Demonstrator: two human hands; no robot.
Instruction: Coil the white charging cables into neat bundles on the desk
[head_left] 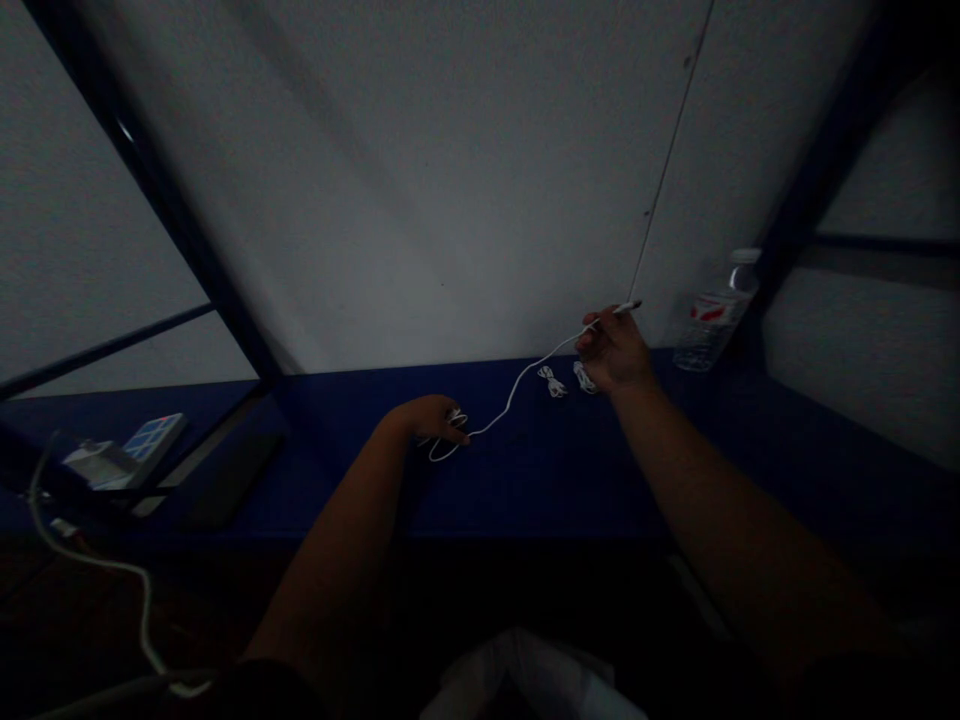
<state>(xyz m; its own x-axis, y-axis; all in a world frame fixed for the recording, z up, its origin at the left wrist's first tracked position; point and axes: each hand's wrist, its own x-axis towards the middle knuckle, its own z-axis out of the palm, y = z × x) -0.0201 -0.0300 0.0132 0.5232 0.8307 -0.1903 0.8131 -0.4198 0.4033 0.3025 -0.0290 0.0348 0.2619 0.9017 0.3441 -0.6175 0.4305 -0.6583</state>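
Observation:
A thin white cable point(514, 392) runs slackly between my two hands above the blue shelf point(525, 490). Low over the shelf, my left hand point(437, 418) is closed on the cable's looped part. My right hand point(613, 348), raised near the wall, pinches the cable close to its end. A white plug with a dark tip point(630, 306) sticks out past those fingers. Just below and left of the right hand lies a small tied white cable bundle point(553, 382). Another white bundle point(583, 377) sits right beside that hand, partly covered by it.
A clear plastic bottle point(712, 318) with a red and white label stands at the shelf's right end. Blue metal posts point(161, 200) frame both sides. At left are a dark flat object point(234, 480), a blue and white box point(156, 440) and a thick white cord point(142, 590).

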